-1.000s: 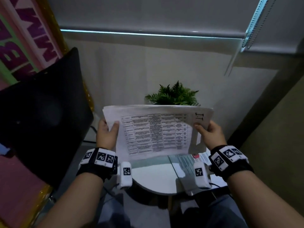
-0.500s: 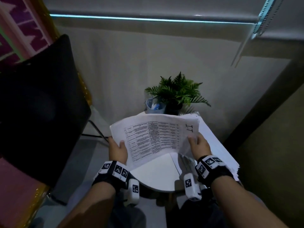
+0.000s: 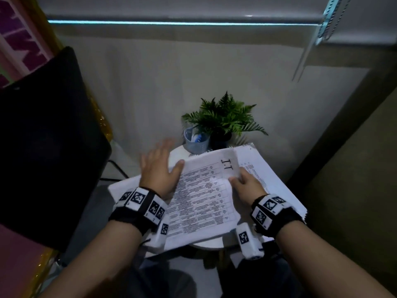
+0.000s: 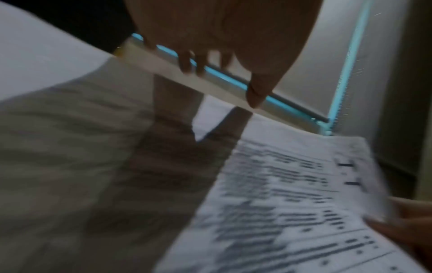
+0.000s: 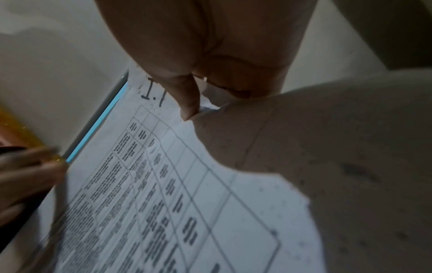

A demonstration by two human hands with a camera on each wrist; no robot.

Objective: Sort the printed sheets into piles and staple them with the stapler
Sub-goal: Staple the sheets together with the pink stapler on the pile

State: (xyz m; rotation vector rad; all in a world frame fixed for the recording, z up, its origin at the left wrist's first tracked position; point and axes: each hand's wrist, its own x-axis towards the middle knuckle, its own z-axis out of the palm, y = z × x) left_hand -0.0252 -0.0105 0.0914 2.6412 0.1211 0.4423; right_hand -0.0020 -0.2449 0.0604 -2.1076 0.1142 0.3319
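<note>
A printed sheet [image 3: 204, 203] with a table and the mark "1.1" lies tilted over the small round table [image 3: 210, 245]. My right hand [image 3: 238, 179] pinches its far right corner, and the right wrist view shows the thumb [image 5: 189, 105] pressed on the printed sheet [image 5: 187, 184]. My left hand [image 3: 160, 162] hovers open and blurred over the sheet's left edge, fingers [image 4: 198, 62] straight, thumb near the paper [image 4: 280, 203]. A pile of printed sheets [image 3: 270, 181] lies under and to the right of my right hand. No stapler is in view.
A potted fern [image 3: 225, 119] and a clear cup [image 3: 195, 143] stand at the table's far edge against the wall. A black chair [image 3: 47, 136] fills the left side. Another white sheet [image 3: 121, 187] sticks out at the left, under my left wrist.
The sheet, held up in both hands before, has come down onto the table. My left hand has let go and spread open above it; the right hand still pinches its corner.
</note>
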